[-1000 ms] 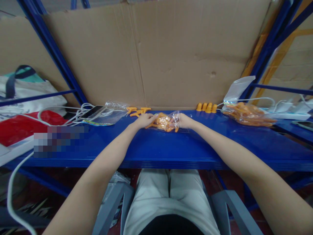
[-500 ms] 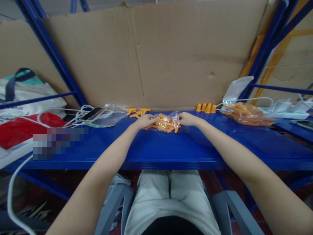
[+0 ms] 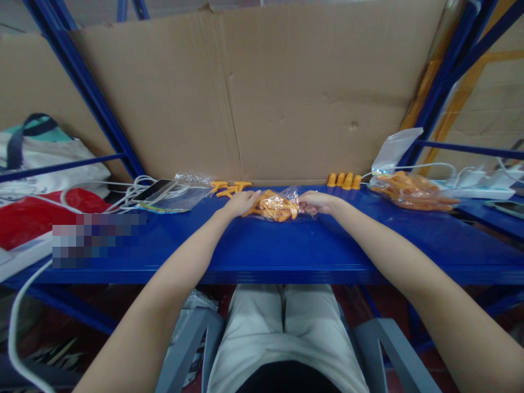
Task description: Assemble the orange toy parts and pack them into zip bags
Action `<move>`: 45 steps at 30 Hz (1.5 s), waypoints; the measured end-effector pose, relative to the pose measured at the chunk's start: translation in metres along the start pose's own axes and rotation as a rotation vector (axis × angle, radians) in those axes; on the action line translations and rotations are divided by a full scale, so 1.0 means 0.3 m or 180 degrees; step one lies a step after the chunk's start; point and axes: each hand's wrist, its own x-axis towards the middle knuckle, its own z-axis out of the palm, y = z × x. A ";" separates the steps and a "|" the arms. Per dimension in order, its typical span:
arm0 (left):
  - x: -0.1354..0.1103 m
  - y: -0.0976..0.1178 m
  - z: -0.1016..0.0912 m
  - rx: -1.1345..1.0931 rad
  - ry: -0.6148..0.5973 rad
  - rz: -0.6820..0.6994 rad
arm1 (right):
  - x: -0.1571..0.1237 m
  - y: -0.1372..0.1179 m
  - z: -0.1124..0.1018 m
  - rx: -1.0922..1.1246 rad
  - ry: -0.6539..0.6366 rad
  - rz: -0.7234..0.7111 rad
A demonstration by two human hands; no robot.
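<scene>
A clear plastic bag (image 3: 274, 206) of orange T-shaped plastic pieces lies on the blue shelf between my hands. My left hand (image 3: 241, 203) is at the bag's left end, fingers curled against it beside the orange pieces. At the opposite end my right hand (image 3: 314, 202) pinches the clear film, its fingers folded in. Loose orange T-shaped pieces (image 3: 233, 188) lie just behind my left hand. Several small orange caps (image 3: 344, 180) stand in a row against the cardboard, beyond my right hand.
Another clear bag of orange pieces (image 3: 409, 188) lies at the right, near a white power strip (image 3: 478, 191). White cables (image 3: 143, 188), a dark phone-like slab (image 3: 155, 190) and a red bag (image 3: 53, 210) are on the left. Behind stands a cardboard panel (image 3: 286, 98).
My right hand has turned, its fingers now folded in more at the bag's right end. My left hand has shifted slightly, its thumb raised. The bag stays in nearly the same place.
</scene>
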 end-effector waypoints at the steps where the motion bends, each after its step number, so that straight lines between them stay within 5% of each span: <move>1: 0.001 -0.001 -0.001 0.0006 0.0047 0.0018 | 0.000 -0.004 0.005 0.0136 -0.0006 -0.0004; 8: 0.012 0.001 -0.007 -0.0554 0.0470 0.1207 | -0.022 -0.036 0.052 0.0572 -0.0015 -0.0120; 12: 0.023 0.015 0.013 -0.0802 0.0559 0.1410 | -0.027 -0.036 0.061 0.0594 0.0006 -0.0136; 23: -0.006 0.091 -0.009 -0.1001 0.0612 0.0852 | -0.011 -0.017 0.074 0.0901 -0.0277 -0.0501; 38: -0.004 0.076 -0.026 -0.1380 0.0571 0.0736 | 0.003 0.003 0.094 0.0929 -0.0399 -0.0339; 45: 0.032 0.022 0.003 -0.1319 0.0546 -0.0432 | -0.002 -0.008 0.106 0.0625 -0.0337 -0.0144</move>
